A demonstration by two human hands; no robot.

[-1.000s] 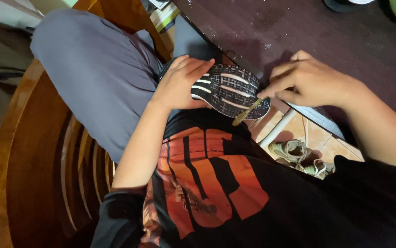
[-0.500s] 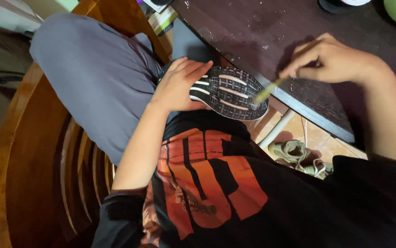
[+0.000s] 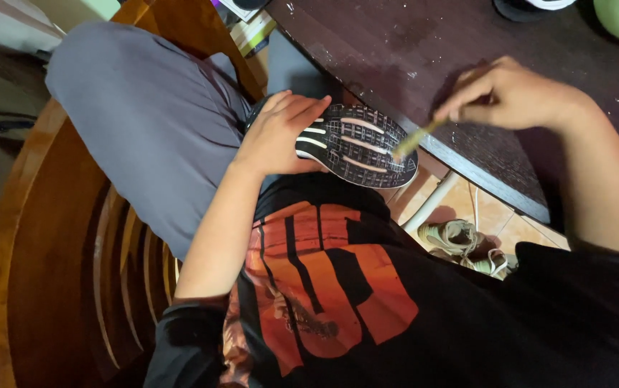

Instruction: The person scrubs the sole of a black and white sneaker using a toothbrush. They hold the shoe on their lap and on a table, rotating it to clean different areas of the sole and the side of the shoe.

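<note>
Two hands are busy over the lap: the left hand (image 3: 281,136) clasps a shoe (image 3: 356,147) sole-up just off the dark counter (image 3: 396,43) edge, and the right hand (image 3: 518,97) pinches a thin brush (image 3: 417,138) with its tip at the toe end of the sole. Judging by the tread, work on the sole looks under way rather than finished, though I cannot tell how much is covered.
</note>
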